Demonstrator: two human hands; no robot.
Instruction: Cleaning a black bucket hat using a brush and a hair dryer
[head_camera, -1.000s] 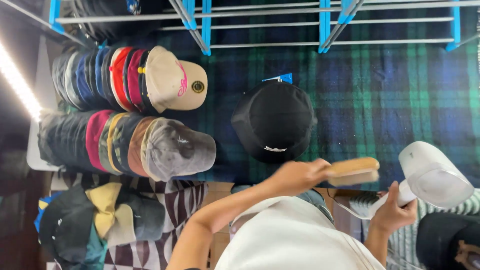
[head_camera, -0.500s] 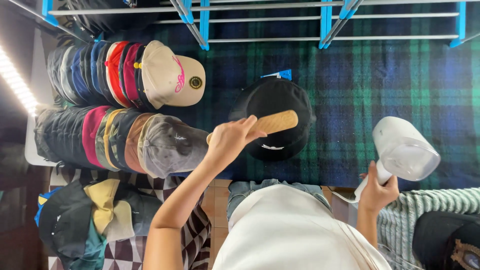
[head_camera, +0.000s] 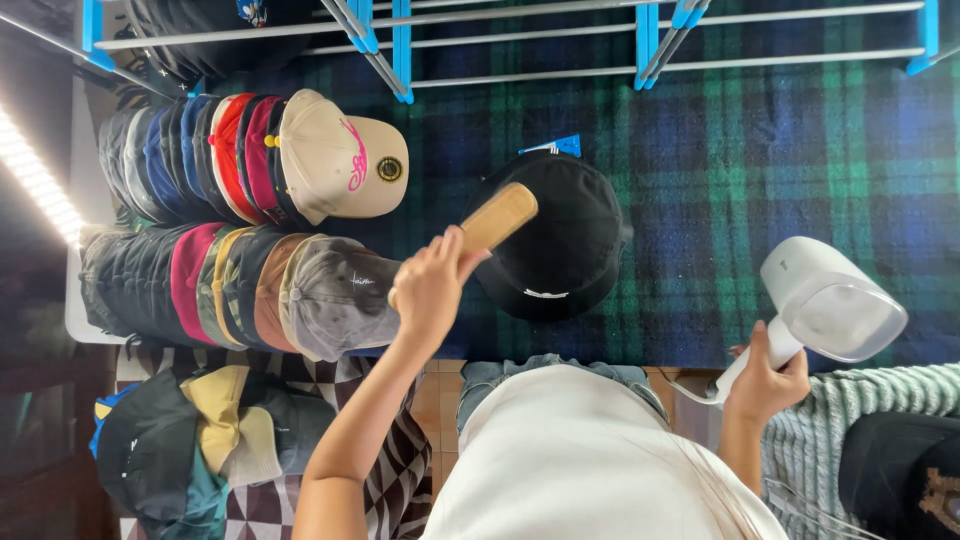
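The left hand (head_camera: 428, 285) clenches a wooden brush (head_camera: 497, 217), its head over the ten o'clock edge of a round black hat (head_camera: 560, 240) on plaid cloth (head_camera: 760, 180). The right hand (head_camera: 766, 380) grips a smooth white steamer (head_camera: 830, 300) at four o'clock, open cloth between. Stacked caps (head_camera: 250, 220) crowd nine o'clock.

Bright LED strip (head_camera: 30, 175) left; sharp, dim corners
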